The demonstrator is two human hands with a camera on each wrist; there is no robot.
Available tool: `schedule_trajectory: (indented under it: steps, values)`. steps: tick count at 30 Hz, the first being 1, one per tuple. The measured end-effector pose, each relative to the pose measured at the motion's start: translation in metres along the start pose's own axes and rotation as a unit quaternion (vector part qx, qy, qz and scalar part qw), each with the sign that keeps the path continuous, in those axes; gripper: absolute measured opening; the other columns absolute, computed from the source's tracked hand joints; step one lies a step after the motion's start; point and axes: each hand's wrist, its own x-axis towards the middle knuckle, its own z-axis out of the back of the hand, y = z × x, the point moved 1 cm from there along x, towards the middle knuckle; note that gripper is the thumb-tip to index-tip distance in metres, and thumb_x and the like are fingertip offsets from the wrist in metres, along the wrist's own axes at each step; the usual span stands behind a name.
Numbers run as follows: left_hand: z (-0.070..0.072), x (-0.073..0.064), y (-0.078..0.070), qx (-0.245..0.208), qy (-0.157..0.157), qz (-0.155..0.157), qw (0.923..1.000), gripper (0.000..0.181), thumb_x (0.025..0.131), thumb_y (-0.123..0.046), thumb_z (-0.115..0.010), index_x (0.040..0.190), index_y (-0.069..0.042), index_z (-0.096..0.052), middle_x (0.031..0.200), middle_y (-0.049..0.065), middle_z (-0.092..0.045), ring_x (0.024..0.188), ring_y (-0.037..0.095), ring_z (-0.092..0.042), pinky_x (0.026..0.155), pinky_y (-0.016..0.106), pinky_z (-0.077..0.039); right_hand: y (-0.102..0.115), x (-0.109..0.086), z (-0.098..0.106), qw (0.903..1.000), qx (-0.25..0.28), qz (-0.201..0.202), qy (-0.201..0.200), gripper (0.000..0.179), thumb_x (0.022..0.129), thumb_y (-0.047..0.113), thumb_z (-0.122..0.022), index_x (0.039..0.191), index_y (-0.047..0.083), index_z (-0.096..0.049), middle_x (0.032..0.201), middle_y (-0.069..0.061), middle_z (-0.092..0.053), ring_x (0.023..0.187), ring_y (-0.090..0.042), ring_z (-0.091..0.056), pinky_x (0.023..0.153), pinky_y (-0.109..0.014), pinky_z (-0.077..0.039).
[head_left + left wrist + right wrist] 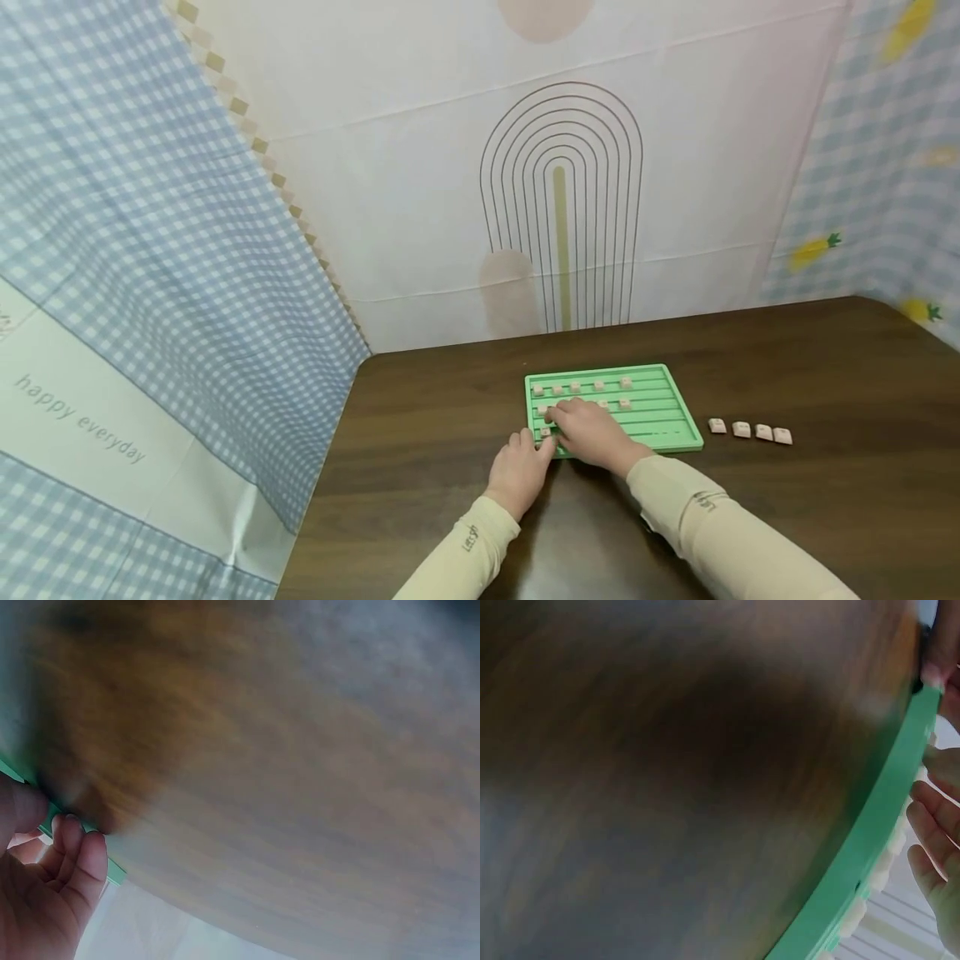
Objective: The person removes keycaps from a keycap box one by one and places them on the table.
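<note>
A green ridged tray [660,406] lies on the table, with several pale keycaps [575,387] in rows along its ridges. At the tray's near left corner, my left hand [517,471] grips the edge between thumb and curled fingers, also seen in the left wrist view [56,881]. My right hand [592,435] is over the tray's left part, its fingertips beside a lone keycap [545,432] in the third row. In the right wrist view, the right hand's fingers [930,814] reach over the tray's edge; whether they pinch a keycap is hidden.
To the right of the tray, several loose keycaps [742,429] lie in a line on the dark wooden table [825,367]. A patterned white cloth [420,208] hangs behind the table, and a blue checked cloth [187,250] hangs on the left.
</note>
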Motion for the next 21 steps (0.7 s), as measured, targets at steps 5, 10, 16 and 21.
schedule_trajectory:
  steps: [5,10,16,21]
  values:
    - [-0.0038,0.0019,-0.0019,-0.003,0.007,0.006,1.0,0.015,0.093,-0.022,-0.048,0.108,-0.024,-0.051,0.087,0.006,-0.051,0.071,0.014,-0.052,0.051,0.02,-0.045,0.0051,0.0044,-0.0071,0.999,-0.037,0.015,-0.02,0.012,0.08,0.009,-0.066,0.092,0.009,-0.065,0.087,-0.003,-0.065,0.078,-0.02,-0.06,0.068,-0.036,-0.05]
    - [-0.0049,0.0022,-0.0021,-0.008,0.016,0.003,0.9998,0.013,0.094,-0.021,-0.049,0.106,-0.022,-0.051,0.088,0.006,-0.051,0.072,0.015,-0.052,0.052,0.02,-0.045,0.0076,0.0053,-0.0105,0.9976,-0.06,0.021,-0.028,0.008,0.08,0.009,-0.068,0.086,0.011,-0.064,0.083,-0.002,-0.063,0.077,-0.02,-0.059,0.068,-0.037,-0.049]
    - [0.0011,0.0026,-0.0007,-0.002,0.001,0.001,1.0,0.012,0.093,-0.018,-0.047,0.104,-0.021,-0.051,0.085,0.006,-0.052,0.069,0.014,-0.052,0.051,0.019,-0.045,0.0076,0.0059,-0.0094,0.9973,-0.062,0.027,-0.029,0.008,0.079,0.007,-0.066,0.084,0.011,-0.063,0.081,-0.002,-0.062,0.075,-0.02,-0.058,0.066,-0.037,-0.048]
    - [0.0029,0.0023,-0.0006,-0.004,-0.012,0.002,0.9999,0.013,0.094,-0.016,-0.044,0.104,-0.02,-0.052,0.083,0.006,-0.052,0.068,0.014,-0.052,0.051,0.02,-0.045,0.0066,0.0054,-0.0105,0.9977,-0.063,0.013,-0.02,0.007,0.08,0.009,-0.067,0.086,0.012,-0.063,0.084,-0.002,-0.063,0.078,-0.021,-0.058,0.069,-0.038,-0.048]
